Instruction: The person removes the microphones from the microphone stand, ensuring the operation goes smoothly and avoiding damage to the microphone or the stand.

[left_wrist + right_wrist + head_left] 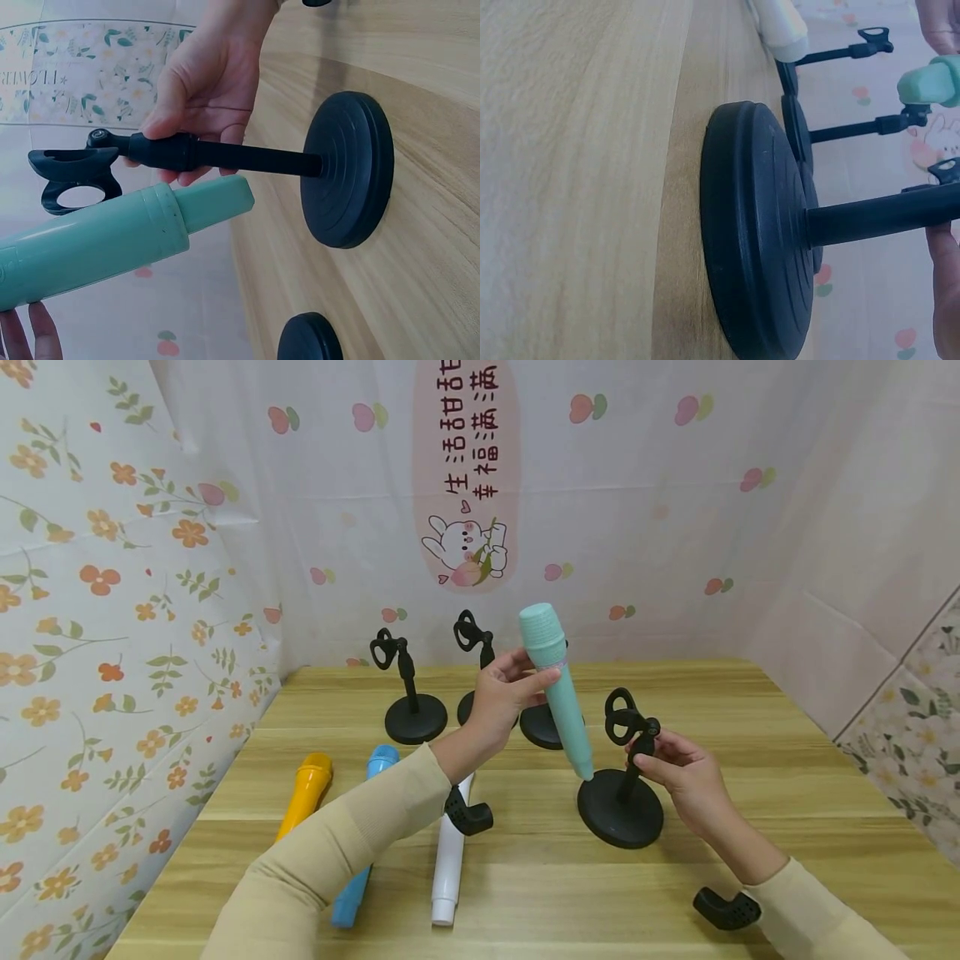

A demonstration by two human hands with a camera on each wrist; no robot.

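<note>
My left hand (501,697) grips a mint-green microphone (567,714) just below its head, holding it in the air with the head up and the narrow tail pointing down. To its right is a black desk microphone stand (621,814) with a round base and a ring-shaped clip on top. The thumb and fingers of my right hand (688,777) pinch that stand's pole below the clip. In the left wrist view, the microphone's tail (217,204) lies beside the pole and the clip (79,169) is unfilled. Only a few left fingers (45,334) show there.
Three more black stands stand at the back: a left one (416,720), a middle one (486,652) and a right one (538,728) partly behind my left hand. Orange (306,787), blue (351,897) and white (447,868) microphones lie at the left, partly under my left arm.
</note>
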